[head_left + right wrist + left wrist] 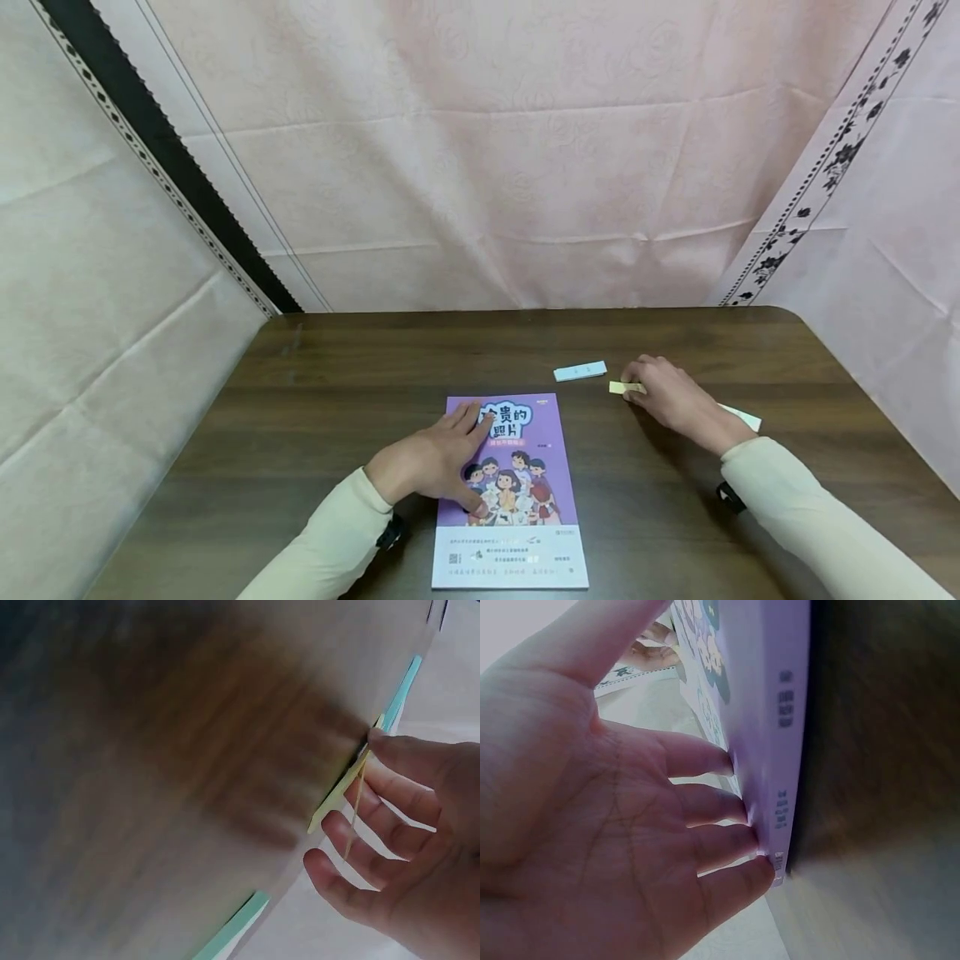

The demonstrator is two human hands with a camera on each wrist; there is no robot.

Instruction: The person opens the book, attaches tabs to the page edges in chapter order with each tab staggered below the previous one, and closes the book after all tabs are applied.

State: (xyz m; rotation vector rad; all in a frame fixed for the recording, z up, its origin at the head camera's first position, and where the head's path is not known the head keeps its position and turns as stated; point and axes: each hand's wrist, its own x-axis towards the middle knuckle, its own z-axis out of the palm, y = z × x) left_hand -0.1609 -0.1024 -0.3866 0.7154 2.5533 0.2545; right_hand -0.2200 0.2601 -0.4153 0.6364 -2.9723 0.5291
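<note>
A purple book [517,492] with cartoon children on its cover lies on the table. My left hand [438,458] rests on its left part with straight, spread fingers. In the left wrist view the fingertips [746,881] press on the book near its spine [784,750]. To the right, my right hand [667,398] is at a yellow sticky note pad [621,387]. Its thumb and fingers pinch a thin yellow sheet [357,806], which stands away from the pad [330,801] at an angle in the right wrist view.
A blue sticky note pad [580,371] lies left of the yellow one, beyond the book's top edge. Partly behind the right wrist lies a pale green pad [742,417]. The dark wooden table [337,375] ends at hanging pale cloths [487,208] on the far side and both flanks.
</note>
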